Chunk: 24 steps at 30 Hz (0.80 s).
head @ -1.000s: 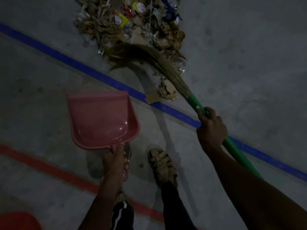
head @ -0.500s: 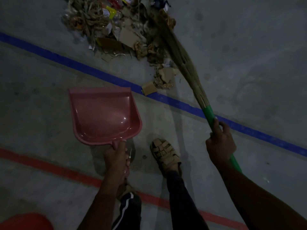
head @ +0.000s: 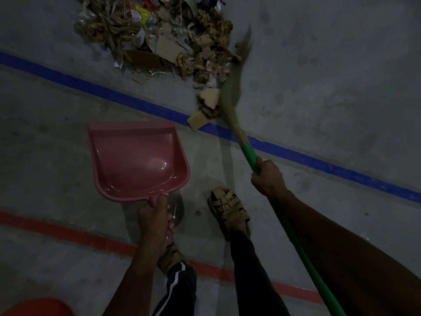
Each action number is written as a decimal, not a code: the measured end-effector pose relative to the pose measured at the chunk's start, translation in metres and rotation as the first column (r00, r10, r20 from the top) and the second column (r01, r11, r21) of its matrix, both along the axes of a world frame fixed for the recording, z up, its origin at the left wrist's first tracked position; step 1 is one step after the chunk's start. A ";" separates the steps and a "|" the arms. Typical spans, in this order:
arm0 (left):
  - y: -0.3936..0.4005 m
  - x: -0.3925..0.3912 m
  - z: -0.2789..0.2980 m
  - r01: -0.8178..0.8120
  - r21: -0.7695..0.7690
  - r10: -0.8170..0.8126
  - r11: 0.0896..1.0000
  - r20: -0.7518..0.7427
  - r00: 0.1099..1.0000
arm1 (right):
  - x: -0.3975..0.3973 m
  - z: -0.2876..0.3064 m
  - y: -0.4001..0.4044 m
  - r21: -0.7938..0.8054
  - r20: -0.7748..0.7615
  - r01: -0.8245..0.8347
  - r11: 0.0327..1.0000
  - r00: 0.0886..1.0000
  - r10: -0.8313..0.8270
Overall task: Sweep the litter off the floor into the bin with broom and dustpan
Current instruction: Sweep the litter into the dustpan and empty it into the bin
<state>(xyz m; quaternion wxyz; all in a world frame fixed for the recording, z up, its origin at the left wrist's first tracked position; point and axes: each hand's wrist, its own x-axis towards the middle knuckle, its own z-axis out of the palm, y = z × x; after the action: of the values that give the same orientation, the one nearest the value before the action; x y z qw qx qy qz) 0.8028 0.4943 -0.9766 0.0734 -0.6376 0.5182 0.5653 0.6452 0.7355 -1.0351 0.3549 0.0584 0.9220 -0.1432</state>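
Observation:
A heap of litter (head: 164,39), cardboard scraps, wrappers and dry fibres, lies on the grey floor beyond a blue line. My left hand (head: 157,215) grips the handle of a pink dustpan (head: 136,160), which is held low with its mouth facing the heap and nothing in it. My right hand (head: 268,176) grips the green handle of a grass broom (head: 232,94). The blurred bristles lie along the heap's right edge, beside loose cardboard pieces (head: 205,108) on the blue line.
A blue floor line (head: 91,86) runs diagonally between dustpan and heap. A red line (head: 68,233) crosses nearer me. My sandalled right foot (head: 227,208) stands between the hands. A red rounded object (head: 36,307), perhaps the bin, shows at the bottom left corner.
The broom head swung from the heap's front-left side over to its right edge. A few cardboard scraps shifted near the blue line. The dustpan stayed in the same grip.

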 end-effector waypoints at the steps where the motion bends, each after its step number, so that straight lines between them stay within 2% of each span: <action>1: -0.001 0.001 0.001 0.007 -0.004 -0.007 1.000 -0.001 1.000 | -0.003 0.001 -0.010 -0.037 0.002 0.014 0.999 1.000 -0.014; 5: -0.009 0.001 0.005 -0.005 -0.027 0.004 1.000 -0.038 0.999 | -0.013 0.010 -0.043 -0.217 -0.096 0.066 0.974 0.991 -0.088; 10: -0.021 0.004 0.011 -0.037 0.007 0.037 0.999 -0.056 0.998 | -0.001 0.028 -0.030 -0.242 -0.211 0.131 0.961 0.960 -0.184; 15: -0.029 0.011 0.022 -0.011 0.011 0.012 1.000 -0.043 0.999 | 0.026 0.047 0.012 -0.062 -0.057 0.241 0.969 0.968 -0.245; 18: -0.035 0.019 0.030 0.036 0.012 -0.035 0.999 -0.035 0.999 | 0.057 0.058 0.021 0.003 0.049 0.226 0.974 0.973 -0.225; 21: -0.042 0.033 0.035 0.056 0.005 -0.056 0.998 -0.022 0.998 | 0.088 0.065 0.004 0.003 0.148 0.206 0.979 0.968 -0.204; 24: -0.048 0.052 0.035 0.079 -0.015 -0.078 0.997 0.013 0.997 | 0.104 0.061 -0.035 -0.073 0.187 0.168 0.983 0.971 -0.152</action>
<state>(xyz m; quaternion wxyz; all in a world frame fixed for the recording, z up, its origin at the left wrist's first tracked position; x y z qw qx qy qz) 0.8550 0.4459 -0.9417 0.0937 -0.6207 0.5468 0.5540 0.7495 0.7003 -0.9746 0.4265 0.1295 0.8711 -0.2060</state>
